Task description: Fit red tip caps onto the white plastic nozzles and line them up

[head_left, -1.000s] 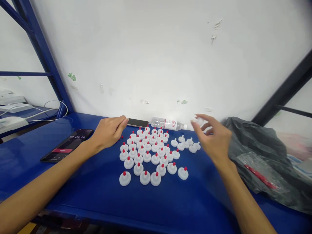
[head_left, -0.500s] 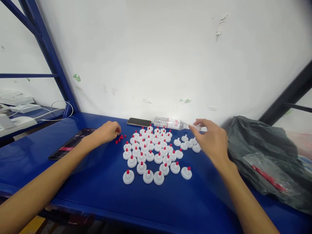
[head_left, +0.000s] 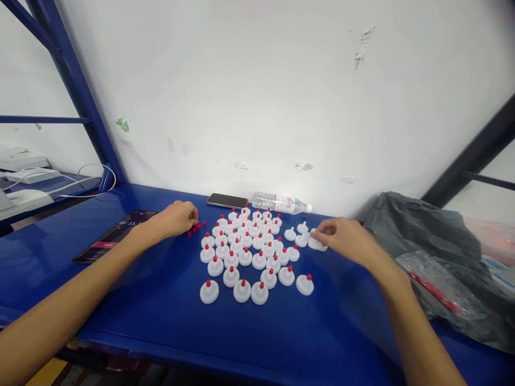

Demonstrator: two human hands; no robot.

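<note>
My left hand [head_left: 183,217] is closed, fingertips pressed together over a small pile of red caps [head_left: 195,229] on the blue table. Whatever lies between its fingertips is hidden. At the right, my right hand [head_left: 336,236] pinches a white spouted lid [head_left: 317,245] low over the table; its fingers partly cover it. Beside it are several white lids with bare spouts [head_left: 290,234]. Between my hands stand many round white lids with red-tipped spouts [head_left: 259,261], grouped closely, with a few set apart toward the front.
Behind the lids lie a dark phone [head_left: 227,201] and a clear plastic bottle [head_left: 277,203] on its side. Another phone [head_left: 115,236] showing a timer is under my left forearm. A dark plastic bag [head_left: 402,220] with a clear packet [head_left: 434,284] sits at the right.
My right hand has come down and slightly left from beside the bottle to the bare-spouted lids. The bottle's white cap now shows. My left hand stays at the red caps.
</note>
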